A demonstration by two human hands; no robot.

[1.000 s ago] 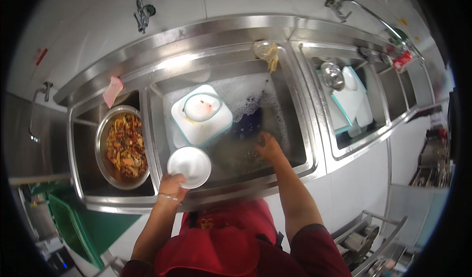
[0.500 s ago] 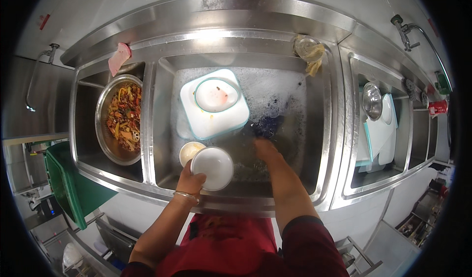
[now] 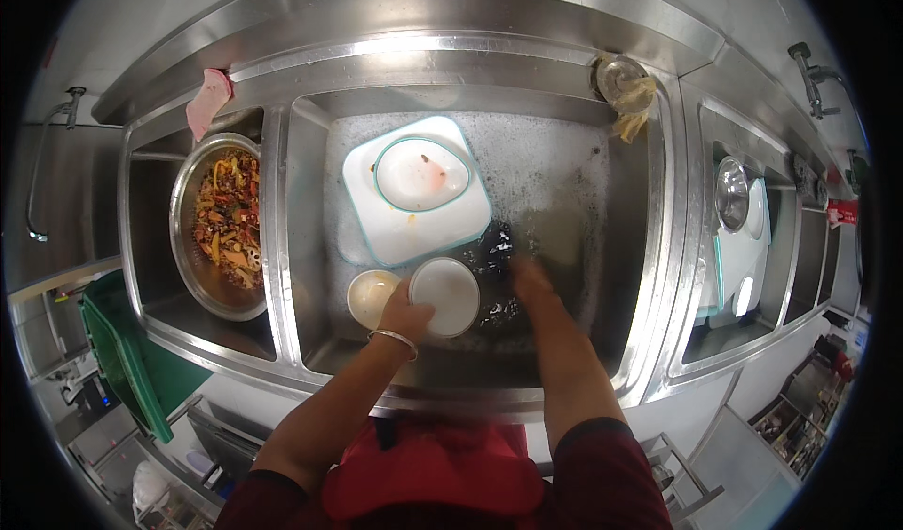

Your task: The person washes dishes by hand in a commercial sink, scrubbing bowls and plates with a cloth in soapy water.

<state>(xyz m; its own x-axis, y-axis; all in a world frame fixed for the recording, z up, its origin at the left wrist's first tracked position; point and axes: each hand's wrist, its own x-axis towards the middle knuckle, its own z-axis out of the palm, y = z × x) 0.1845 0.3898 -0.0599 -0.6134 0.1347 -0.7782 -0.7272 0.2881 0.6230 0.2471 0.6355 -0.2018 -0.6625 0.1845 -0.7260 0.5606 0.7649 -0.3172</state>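
Observation:
My left hand [image 3: 408, 315] grips a white bowl [image 3: 446, 297] by its left edge, thumb on the bowl, low over the murky sink water. Just left of that hand sits a second bowl [image 3: 371, 299], cream-coloured inside. My right hand [image 3: 532, 280] reaches down into the water right of the white bowl; its fingers are under the surface and blurred, so what they touch is hidden. Beyond both hands, a square white plate with a teal rim [image 3: 381, 232] carries a rounded white dish [image 3: 420, 174] with food stains.
Foam floats over the far part of the middle sink [image 3: 310, 201]. The left basin holds a metal strainer bowl [image 3: 186, 248] of food scraps, with a pink cloth [image 3: 208, 104] behind. In the right basin lie white dishes [image 3: 746, 259] and a metal bowl [image 3: 732, 193]. A green bin [image 3: 141, 351] stands left.
My left hand has carried the white bowl to the right and farther from me, over the water. My right hand is still in the water, where dark ripples have spread.

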